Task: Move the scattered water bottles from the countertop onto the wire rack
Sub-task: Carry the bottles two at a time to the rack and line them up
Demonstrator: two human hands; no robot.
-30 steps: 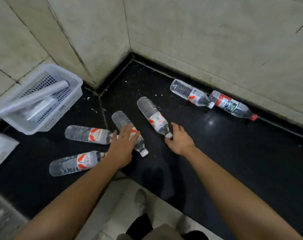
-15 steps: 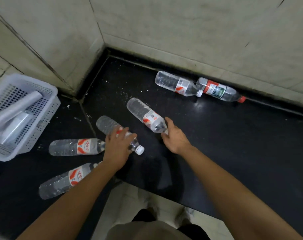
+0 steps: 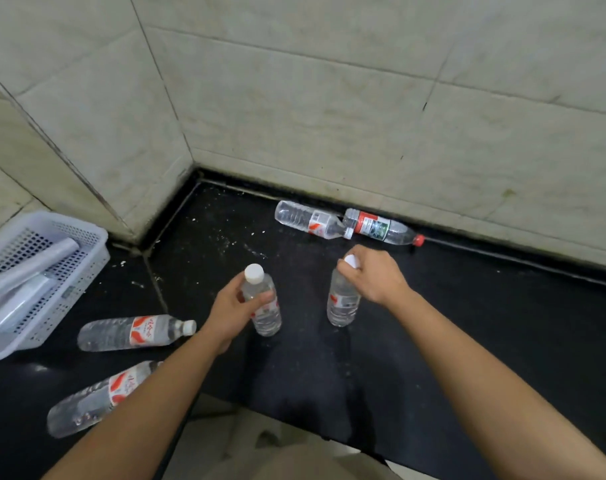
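Note:
My left hand [image 3: 233, 308] grips a clear water bottle [image 3: 265, 313] with a white cap, held upright above the black countertop [image 3: 468, 323]. My right hand [image 3: 374, 273] holds a second upright bottle [image 3: 343, 301] by its neck and cap. Two more bottles lie on their sides at the left: one [image 3: 135, 332] near the basket, another [image 3: 93, 400] partly under my left forearm. At the back wall lie a white-capped bottle [image 3: 308, 220] and a red-capped bottle [image 3: 381, 228], end to end. No wire rack is in view.
A white perforated plastic basket [image 3: 87, 247] holding pale rolled items stands at the left by the tiled wall corner. The counter's front edge runs below my arms, with the floor beneath. Tiled walls close off the back and left.
Both hands have closed on the two middle bottles and lifted them from lying flat to upright. The view has tilted up toward the wall.

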